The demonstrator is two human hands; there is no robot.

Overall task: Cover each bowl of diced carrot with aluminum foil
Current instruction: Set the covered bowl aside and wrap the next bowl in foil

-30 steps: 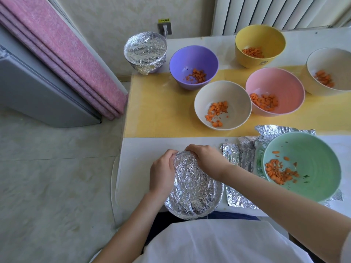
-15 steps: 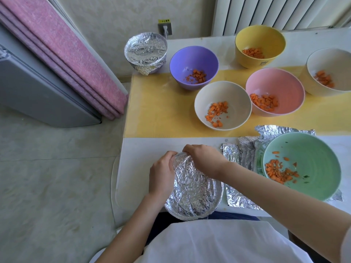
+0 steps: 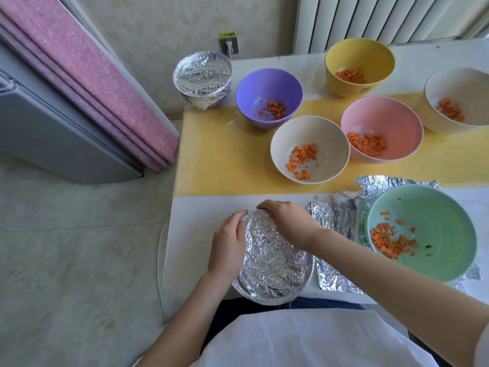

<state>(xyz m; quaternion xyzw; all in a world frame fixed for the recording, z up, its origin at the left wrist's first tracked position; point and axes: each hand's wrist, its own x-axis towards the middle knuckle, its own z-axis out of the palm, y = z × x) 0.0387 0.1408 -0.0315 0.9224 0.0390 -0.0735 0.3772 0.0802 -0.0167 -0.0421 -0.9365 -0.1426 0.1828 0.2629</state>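
Foil-covered bowl (image 3: 272,260) sits at the table's (image 3: 201,207) near edge. Left hand (image 3: 229,239) and right hand (image 3: 288,221) curl fingers over its far rim, pressing foil. 6 uncovered carrot bowls stand beyond.

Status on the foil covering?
Left hand and right hand crimping foil round near bowl. Far corner bowl already covered. Green bowl sits on spare foil sheets.

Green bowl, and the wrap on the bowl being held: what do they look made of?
Green bowl: probably matte plastic or melamine, perhaps ceramic. It has an even pastel colour, a soft sheen and faint concentric rings inside. Wrap: aluminium foil, shiny silver, finely crinkled and moulded down over the rim.
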